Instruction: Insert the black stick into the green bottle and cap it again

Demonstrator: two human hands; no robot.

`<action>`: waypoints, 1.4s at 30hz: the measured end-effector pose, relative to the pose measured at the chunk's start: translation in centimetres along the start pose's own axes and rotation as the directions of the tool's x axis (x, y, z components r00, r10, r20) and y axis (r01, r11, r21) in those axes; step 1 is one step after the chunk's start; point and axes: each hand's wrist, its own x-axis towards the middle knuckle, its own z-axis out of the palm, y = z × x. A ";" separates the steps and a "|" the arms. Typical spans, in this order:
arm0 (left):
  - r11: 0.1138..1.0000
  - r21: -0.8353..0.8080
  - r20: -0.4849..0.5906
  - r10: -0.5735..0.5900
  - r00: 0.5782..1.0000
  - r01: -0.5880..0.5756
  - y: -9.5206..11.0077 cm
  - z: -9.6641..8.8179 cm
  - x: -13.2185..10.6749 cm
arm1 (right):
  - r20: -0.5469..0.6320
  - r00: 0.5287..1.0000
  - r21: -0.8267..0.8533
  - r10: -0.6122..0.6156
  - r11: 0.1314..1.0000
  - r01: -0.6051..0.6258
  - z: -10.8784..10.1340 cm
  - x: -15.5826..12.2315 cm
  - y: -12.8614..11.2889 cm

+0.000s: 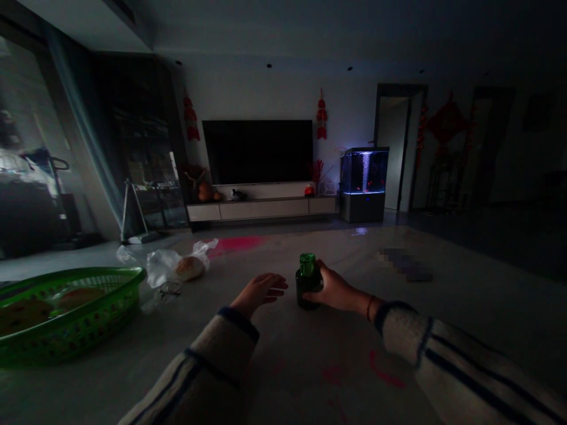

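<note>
Bottle (308,282) of dark green glass with a brighter green cap stands upright on a pale table (310,366), just below the middle of the view; any label is too dark to read. From the bottle's 3 o'clock the right hand (336,290) wraps its fingers around the body, holding it. At its 9 o'clock the left hand (259,292) is flat and open, palm down, fingers loosely spread, holding nothing, just beside the glass. Both sleeves are cream with dark stripes. Farther out at 9 o'clock a clear plastic bag (166,262) holds a bread roll (189,267), and beyond it sits a green basket (110,274). At 12 o'clock, well apart, hangs a dark television (257,151); at 1 o'clock glows a fish tank (364,171).
</note>
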 end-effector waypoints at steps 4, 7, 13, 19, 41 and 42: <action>1.000 0.004 0.006 -0.006 1.000 0.006 -0.1 -0.2 -0.1 | 0.016 1.000 0.034 0.003 0.999 -0.004 0.0 -0.4 -0.3; 1.000 0.019 0.015 -0.010 1.000 0.010 -0.2 -0.2 -0.1 | 0.023 1.000 0.044 0.003 0.999 -0.004 -0.1 -0.8 -0.7; 0.995 0.100 0.030 0.002 1.000 -0.005 -0.5 -0.3 0.4 | 0.041 0.999 0.040 -0.008 0.999 0.007 -0.2 -1.5 -1.4; 0.989 0.103 0.139 0.088 0.986 -0.103 -1.9 -0.4 1.1 | 0.077 0.997 0.057 -0.025 0.998 0.020 -0.3 -1.5 -1.2; 0.746 0.568 0.263 0.235 0.936 -0.347 -3.9 1.1 1.4 | 0.129 0.991 0.123 -0.043 0.992 0.027 -0.7 -1.6 -0.5; 0.774 0.535 0.273 0.222 0.936 -0.339 -4.1 1.2 1.6 | 0.130 0.991 0.117 -0.036 0.993 0.021 -0.8 -1.6 -0.5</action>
